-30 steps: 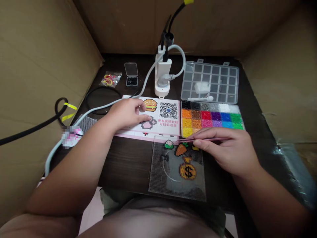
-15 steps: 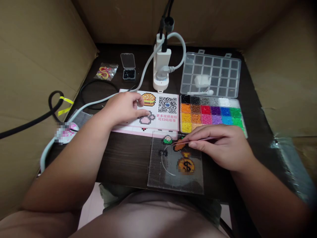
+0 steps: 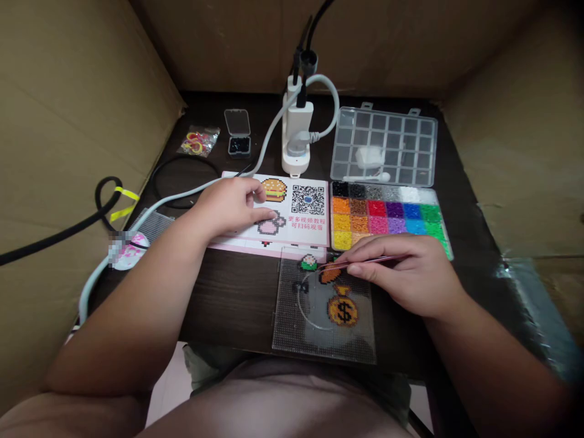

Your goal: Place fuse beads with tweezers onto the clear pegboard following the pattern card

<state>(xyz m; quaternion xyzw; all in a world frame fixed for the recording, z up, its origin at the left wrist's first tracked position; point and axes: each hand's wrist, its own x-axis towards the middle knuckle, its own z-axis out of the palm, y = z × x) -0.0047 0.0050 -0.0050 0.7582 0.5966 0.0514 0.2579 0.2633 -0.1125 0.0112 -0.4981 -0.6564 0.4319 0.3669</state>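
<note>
My left hand [image 3: 239, 204] rests on the printed pattern sheet [image 3: 309, 234], thumb and fingers apart with nothing between them. Pinched in my right hand [image 3: 401, 267] is a pair of thin pink tweezers [image 3: 360, 263], its tips over the upper part of the clear pegboard [image 3: 296, 340]. On that board lie an orange bead shape [image 3: 329, 274], a green and pale bead shape [image 3: 309, 263], a small dark bead group [image 3: 300, 286] and a money-bag bead figure [image 3: 343, 310]. Whether the tips hold a bead is too small to tell.
Behind my right hand sits the bead box [image 3: 376, 208], its clear lid [image 3: 383, 137] raised at the back. A white power strip [image 3: 296, 140] with cables stands mid-table. Farther left are a small black-bead case [image 3: 239, 146] and a plastic bag [image 3: 199, 141].
The whole view has shifted slightly, with the table items sitting lower in the picture. Both hands keep nearly the same places over the sheet and the board.
</note>
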